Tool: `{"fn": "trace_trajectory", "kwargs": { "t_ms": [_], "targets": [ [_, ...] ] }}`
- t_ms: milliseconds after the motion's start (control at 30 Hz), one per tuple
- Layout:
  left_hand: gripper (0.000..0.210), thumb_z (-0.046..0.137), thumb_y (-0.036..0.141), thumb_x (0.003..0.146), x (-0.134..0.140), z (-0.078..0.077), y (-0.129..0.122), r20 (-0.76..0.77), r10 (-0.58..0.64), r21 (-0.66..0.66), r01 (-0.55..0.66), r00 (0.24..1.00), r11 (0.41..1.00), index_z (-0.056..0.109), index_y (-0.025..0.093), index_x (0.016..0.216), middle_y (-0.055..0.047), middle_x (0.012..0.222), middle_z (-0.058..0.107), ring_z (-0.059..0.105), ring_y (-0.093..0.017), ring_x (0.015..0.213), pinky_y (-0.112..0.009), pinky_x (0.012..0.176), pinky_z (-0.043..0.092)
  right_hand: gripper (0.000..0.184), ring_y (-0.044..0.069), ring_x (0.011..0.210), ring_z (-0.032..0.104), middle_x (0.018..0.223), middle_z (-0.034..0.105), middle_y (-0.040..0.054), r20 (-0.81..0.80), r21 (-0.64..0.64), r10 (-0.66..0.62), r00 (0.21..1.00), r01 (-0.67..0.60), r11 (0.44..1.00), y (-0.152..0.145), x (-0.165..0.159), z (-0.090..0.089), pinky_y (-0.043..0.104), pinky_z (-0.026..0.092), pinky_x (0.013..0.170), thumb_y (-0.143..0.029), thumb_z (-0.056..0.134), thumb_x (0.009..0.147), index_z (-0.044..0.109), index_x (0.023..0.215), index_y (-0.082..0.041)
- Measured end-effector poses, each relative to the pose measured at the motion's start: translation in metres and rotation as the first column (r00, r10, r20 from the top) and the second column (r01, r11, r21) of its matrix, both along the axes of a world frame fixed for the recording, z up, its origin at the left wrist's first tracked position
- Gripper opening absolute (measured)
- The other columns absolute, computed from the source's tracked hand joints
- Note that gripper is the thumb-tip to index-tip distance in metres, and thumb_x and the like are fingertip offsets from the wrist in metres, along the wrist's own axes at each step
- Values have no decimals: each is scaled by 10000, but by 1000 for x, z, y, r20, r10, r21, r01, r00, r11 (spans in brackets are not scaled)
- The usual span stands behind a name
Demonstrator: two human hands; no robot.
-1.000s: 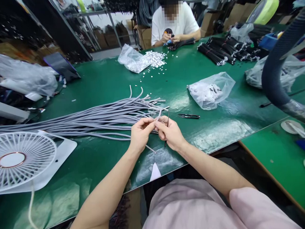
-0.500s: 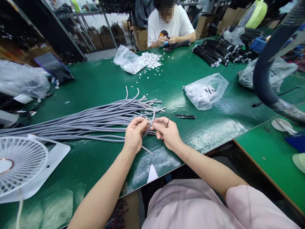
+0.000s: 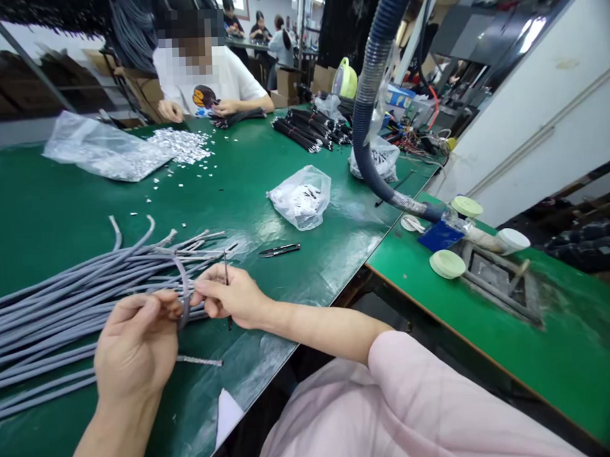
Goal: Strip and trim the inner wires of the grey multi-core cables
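Note:
Between my two hands a grey cable (image 3: 183, 281) curves upward over a bundle of similar cables. My left hand (image 3: 139, 344) is closed on it with thumb and fingers. The fingertips of my right hand (image 3: 232, 294) are pinched together right beside the cable; whether they grip it is hard to see. A thin dark tool (image 3: 225, 258), perhaps tweezers, sticks out above and below my right hand. The grey cable bundle (image 3: 62, 300) lies under and left of my hands, its pale stripped ends pointing right. Black thread snips (image 3: 280, 251) lie beyond my right hand.
A plastic bag of small white parts (image 3: 301, 198) sits mid-table. Farther left, a bag (image 3: 107, 152) spills white pieces (image 3: 182, 145). A co-worker (image 3: 210, 78) sits opposite near black cable bundles (image 3: 309, 128). A ribbed hose (image 3: 364, 113) bends down to the right-hand bench (image 3: 490, 362).
The view has swung right and closer, so the table items appear farther left and the white fan is out of frame. Both hands remain together at the grey cable. The co-worker's hands have moved apart.

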State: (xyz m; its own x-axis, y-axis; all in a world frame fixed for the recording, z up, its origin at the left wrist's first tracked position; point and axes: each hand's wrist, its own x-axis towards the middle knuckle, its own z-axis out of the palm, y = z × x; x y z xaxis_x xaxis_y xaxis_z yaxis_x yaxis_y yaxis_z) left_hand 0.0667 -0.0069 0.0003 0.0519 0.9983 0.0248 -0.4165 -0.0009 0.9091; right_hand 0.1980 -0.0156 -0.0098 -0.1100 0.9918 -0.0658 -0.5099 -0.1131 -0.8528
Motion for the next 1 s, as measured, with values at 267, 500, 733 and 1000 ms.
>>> {"fn": "trace_trajectory", "kwargs": {
  "t_ms": [267,500,733,1000],
  "targets": [
    [132,710,203,677,-3,10,-19,-738,121,576,525,664,627,716,305,761,15,704,683,629,-188,635,-322,604,496,231,28,300,331,459,519,-82,-179,-176,163,970,-195,965,13,8,-3,153,177,309,-198,610,835,476,650,-165],
    [88,695,353,746,-15,6,-4,-457,-264,329,438,849,837,736,276,734,-32,609,675,580,-165,512,-286,496,470,213,21,303,328,480,541,-95,-81,-73,290,954,-295,953,4,29,-1,139,210,331,-268,676,792,485,764,-179],
    [421,740,525,664,-10,-6,4,-349,-285,5,306,893,952,581,169,823,-26,645,654,579,-120,484,-227,459,463,372,20,317,368,520,586,-75,70,54,328,942,-332,942,-8,28,1,141,220,320,-424,753,680,506,789,-168],
    [380,775,370,669,-6,2,-13,-372,-430,-74,436,822,897,491,191,846,52,498,587,469,-65,335,-139,335,357,346,14,321,358,533,596,-52,191,35,122,974,-131,991,1,49,15,156,211,338,-418,749,667,524,709,-158]
  ]
}}
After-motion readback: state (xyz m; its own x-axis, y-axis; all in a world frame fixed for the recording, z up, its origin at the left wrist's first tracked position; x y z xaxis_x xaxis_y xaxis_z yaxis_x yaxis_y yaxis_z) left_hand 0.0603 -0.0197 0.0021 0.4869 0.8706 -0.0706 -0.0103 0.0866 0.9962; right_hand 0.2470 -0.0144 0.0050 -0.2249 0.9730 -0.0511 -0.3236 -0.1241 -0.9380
